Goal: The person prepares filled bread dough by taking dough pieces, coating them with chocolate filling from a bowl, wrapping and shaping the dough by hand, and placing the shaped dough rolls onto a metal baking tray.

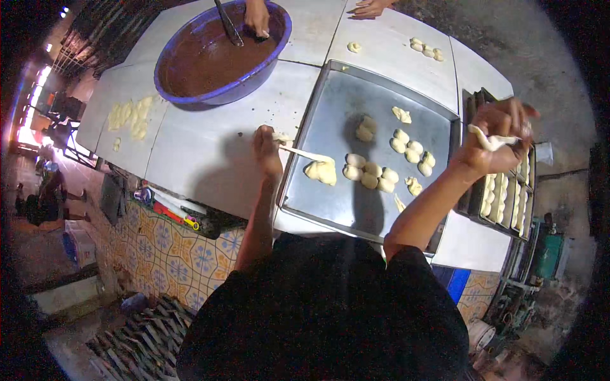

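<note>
My left hand (267, 151) is at the left edge of a wide metal tray (346, 95), its fingers closed on one end of a stretched piece of dough (321, 170). A thin strand runs from those fingers to the thick, pale lump on the tray. Raised past the tray's right side, my right hand (497, 127) grips a limp strip of dough (489, 140) that hangs across its fingers. Between my hands, rounded dough balls (370, 173) sit in small clusters on the tray, with a few torn scraps (401, 115) among them.
A purple basin (222, 96) of brown powder stands far left, with a co-worker's hand (257, 19) and a dark-handled utensil (229, 24) in it. Another hand (368, 7) rests at the table's far edge. Dough-filled pans (508, 197) stand right; flattened dough (130, 117) lies left.
</note>
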Demonstrator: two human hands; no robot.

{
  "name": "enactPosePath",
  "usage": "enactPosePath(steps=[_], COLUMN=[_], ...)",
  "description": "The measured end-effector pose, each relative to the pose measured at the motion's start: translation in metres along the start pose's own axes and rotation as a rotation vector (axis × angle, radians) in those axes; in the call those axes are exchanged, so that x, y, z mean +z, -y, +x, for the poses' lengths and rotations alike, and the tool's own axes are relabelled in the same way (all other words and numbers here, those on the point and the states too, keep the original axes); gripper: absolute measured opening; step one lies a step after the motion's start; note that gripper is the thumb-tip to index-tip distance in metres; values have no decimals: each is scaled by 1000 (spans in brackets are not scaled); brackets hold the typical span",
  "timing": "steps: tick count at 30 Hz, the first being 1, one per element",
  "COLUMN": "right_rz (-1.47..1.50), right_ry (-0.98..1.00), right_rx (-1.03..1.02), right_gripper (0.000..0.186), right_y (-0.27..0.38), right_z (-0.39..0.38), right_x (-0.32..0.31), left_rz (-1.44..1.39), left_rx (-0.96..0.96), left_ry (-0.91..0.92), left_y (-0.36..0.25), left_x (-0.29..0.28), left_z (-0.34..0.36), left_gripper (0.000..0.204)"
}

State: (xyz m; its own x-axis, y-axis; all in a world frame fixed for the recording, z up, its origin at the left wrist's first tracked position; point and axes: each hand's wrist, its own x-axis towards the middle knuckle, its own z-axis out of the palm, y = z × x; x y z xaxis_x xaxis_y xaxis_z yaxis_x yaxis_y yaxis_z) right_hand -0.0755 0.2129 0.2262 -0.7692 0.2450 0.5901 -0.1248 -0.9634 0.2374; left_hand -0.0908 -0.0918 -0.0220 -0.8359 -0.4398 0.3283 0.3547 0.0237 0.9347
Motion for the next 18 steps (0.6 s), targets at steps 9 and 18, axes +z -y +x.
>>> enactPosePath(steps=[9,18], right_rz=[-2389,-2136], right_ry=[100,273], right_rx=[712,943], right_gripper=[52,24], right_y=[-3,-45], right_z=[-82,-166], right_x=[-235,-198], left_rz=[221,333], left_rx=[-121,-124], left_ry=[683,677], left_y=[-45,-75], left_x=[27,28], left_z=[3,-5], left_gripper=[16,24])
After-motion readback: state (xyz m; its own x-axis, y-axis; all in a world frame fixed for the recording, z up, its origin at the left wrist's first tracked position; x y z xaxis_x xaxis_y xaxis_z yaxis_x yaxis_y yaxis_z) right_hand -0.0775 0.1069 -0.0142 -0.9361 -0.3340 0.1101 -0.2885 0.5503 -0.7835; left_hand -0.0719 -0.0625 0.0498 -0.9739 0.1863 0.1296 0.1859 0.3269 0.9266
